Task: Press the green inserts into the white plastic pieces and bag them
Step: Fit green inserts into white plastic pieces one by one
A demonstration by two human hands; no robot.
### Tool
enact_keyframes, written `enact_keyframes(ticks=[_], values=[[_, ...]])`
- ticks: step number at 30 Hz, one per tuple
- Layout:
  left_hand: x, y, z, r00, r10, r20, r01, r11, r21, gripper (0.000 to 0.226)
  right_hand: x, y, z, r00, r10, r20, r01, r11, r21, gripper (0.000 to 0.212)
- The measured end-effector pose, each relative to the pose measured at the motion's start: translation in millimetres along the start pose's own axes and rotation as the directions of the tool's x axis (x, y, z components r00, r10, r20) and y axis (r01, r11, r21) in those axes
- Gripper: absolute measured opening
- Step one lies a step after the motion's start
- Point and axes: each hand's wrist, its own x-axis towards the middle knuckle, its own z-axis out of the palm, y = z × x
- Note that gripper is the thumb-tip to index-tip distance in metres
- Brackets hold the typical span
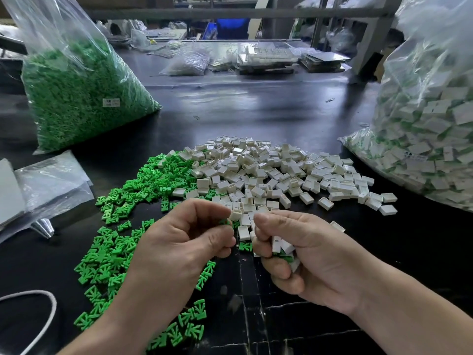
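My left hand (pixel 184 237) pinches a green insert (pixel 225 222) together with a small white piece (pixel 236 215) at its fingertips. My right hand (pixel 302 252) curls round several white pieces with green inserts (pixel 282 248) held in the palm. A heap of loose white pieces (pixel 268 172) lies on the black table just beyond both hands. Loose green inserts (pixel 120 242) are spread to the left and under my left forearm.
A large clear bag of green inserts (pixel 76 85) stands at the back left. A big clear bag of white-and-green pieces (pixel 430 129) fills the right side. Flat empty bags (pixel 51 185) lie at the left edge, a white cord (pixel 51 303) at bottom left. Trays and bags clutter the far table.
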Motion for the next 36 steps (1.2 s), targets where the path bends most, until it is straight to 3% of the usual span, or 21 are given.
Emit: enact_keyframes(ticks=[6, 8, 12, 13, 17, 20, 23, 25, 30, 34, 36], values=[[3.3, -3.3, -2.8, 1.000, -0.013, -0.022, 0.015, 0.997, 0.079, 0.005, 1.9, -0.5, -1.9, 0.998, -0.003, 0.065, -0.003, 0.995, 0.096, 0.016], [5.5, -7.5, -4.9, 0.998, -0.039, -0.039, 0.042, 0.996, 0.079, 0.012, 3.1, -1.7, -3.5, 0.999, -0.009, 0.049, 0.002, 0.990, 0.139, 0.016], [12.5, -8.6, -10.0, 0.981, -0.189, -0.044, 0.181, 0.974, -0.133, 0.031, 4.9, -4.5, -7.8, 0.999, -0.052, 0.003, 0.051, 0.985, 0.167, 0.022], [13.4, -8.2, -11.0, 0.979, -0.203, -0.026, 0.198, 0.973, -0.118, 0.037, 4.9, -5.1, -8.3, 0.998, -0.060, -0.003, 0.060, 0.982, 0.179, 0.020], [11.5, -14.1, -9.1, 0.992, -0.128, -0.003, 0.123, 0.951, 0.285, 0.034, 4.5, -4.0, -8.8, 0.997, -0.078, 0.001, 0.077, 0.985, 0.151, 0.023], [7.8, -15.6, -4.0, 0.998, 0.051, 0.038, -0.063, 0.790, 0.610, 0.019, 3.6, -3.1, -6.5, 0.996, -0.093, 0.013, 0.091, 0.992, 0.089, 0.017], [8.3, -16.2, -2.9, 0.965, 0.218, 0.147, -0.235, 0.459, 0.857, 0.037, 2.4, -2.9, -3.9, 0.996, -0.093, 0.008, 0.092, 0.993, 0.078, 0.013], [9.3, -18.9, -3.2, 0.958, 0.217, 0.187, -0.253, 0.334, 0.908, 0.044, 1.5, -2.6, -2.7, 0.996, -0.094, 0.009, 0.093, 0.994, 0.060, 0.013], [11.1, -19.1, -3.1, 0.954, 0.234, 0.187, -0.269, 0.395, 0.878, 0.029, 0.7, -1.1, 0.8, 0.994, -0.095, -0.048, 0.094, 0.995, -0.012, 0.019], [5.6, -12.9, -6.4, 0.938, 0.325, 0.120, -0.305, 0.609, 0.732, 0.023, -0.5, 0.1, 3.6, 0.994, -0.078, -0.070, 0.071, 0.992, -0.100, 0.013], [-0.2, -6.4, -4.9, 0.917, 0.365, 0.159, -0.374, 0.654, 0.657, 0.020, 0.0, 1.8, 5.4, 0.999, -0.030, -0.046, 0.024, 0.992, -0.121, 0.021]])
